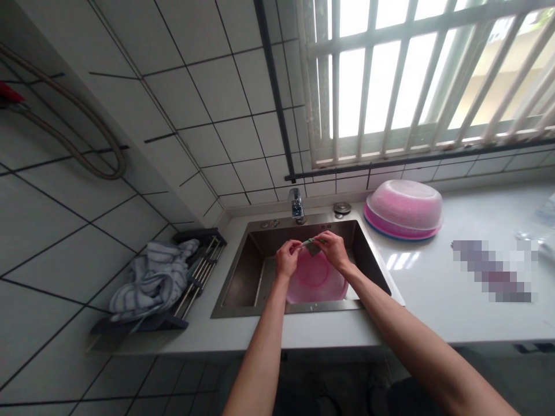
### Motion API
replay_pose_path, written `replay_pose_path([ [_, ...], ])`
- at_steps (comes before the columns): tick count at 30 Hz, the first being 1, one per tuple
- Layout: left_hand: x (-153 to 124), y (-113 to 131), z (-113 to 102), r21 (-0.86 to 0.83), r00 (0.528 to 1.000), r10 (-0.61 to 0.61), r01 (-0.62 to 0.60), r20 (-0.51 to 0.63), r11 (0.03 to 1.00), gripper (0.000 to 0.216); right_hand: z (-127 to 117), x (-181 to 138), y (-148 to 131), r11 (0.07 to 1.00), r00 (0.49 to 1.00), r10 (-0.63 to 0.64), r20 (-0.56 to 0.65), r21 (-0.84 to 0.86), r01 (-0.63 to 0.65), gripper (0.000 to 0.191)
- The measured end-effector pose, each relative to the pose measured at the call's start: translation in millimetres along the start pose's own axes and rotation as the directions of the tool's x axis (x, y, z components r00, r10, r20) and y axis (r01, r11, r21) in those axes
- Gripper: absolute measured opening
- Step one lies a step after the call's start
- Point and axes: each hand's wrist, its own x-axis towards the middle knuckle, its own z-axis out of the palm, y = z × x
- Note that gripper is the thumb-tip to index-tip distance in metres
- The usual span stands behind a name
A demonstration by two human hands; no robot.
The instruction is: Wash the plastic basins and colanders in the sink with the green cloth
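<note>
Over the sink [243, 311], left hand [287, 259] and right hand [333, 247] pinch a greenish piece [313, 249] crosswise.

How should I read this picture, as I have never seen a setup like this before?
There is no machine here: a person works with two bare hands, and the single picture comes from a camera worn on their head, looking forward and down. The left hand and right hand pinch a small grey-green piece between them; it is too small to identify. Below it, a pink basket sits in a metal sink with a faucet behind. On the white counter, an upturned pink basin stands to the right, and a striped cloth lies on a rack to the left.
</note>
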Motion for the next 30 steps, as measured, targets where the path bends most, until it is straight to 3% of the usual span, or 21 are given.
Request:
replay_pose_path([
  [4, 1, 0, -3, 0.038, 1.000, 0.002, 0.000, -0.029, 0.999, 0.013, -6, 3, -6, 0.999, 0.994, 0.031, -0.103, 0.044, -0.026, 0.023],
  [8, 2, 0, -4, 0.083, 0.999, -0.010, 0.014, -0.046, 0.996, 0.012, 0, -1, -11, 0.998, 0.998, -0.055, 0.024, 0.040, 0.054, 0.018],
  [13, 1, -3, -3, 0.070, 0.998, -0.021, 0.025, -0.062, 0.997, 0.012, 11, -6, -16, 0.976, 0.963, -0.208, 0.170, -0.027, 0.215, 0.009],
  [20, -1, 4, -3, 0.048, 0.999, 0.034, -0.033, -0.027, 0.998, 0.008, 6, -3, -1, 0.966, 0.984, -0.121, 0.131, -0.212, 0.147, 0.028],
  [23, -1, 7, -4, 0.060, 0.999, 0.030, -0.029, -0.023, 0.998, 0.006, 4, -2, 7, 0.953, 0.982, -0.106, 0.156, -0.267, 0.145, 0.027],
  [30, -5, 13, 3, 0.048, 0.997, 0.066, -0.067, 0.033, 0.997, 0.011, 12, -2, -5, 0.886, 0.934, -0.221, 0.281, -0.342, 0.313, 0.018],
])
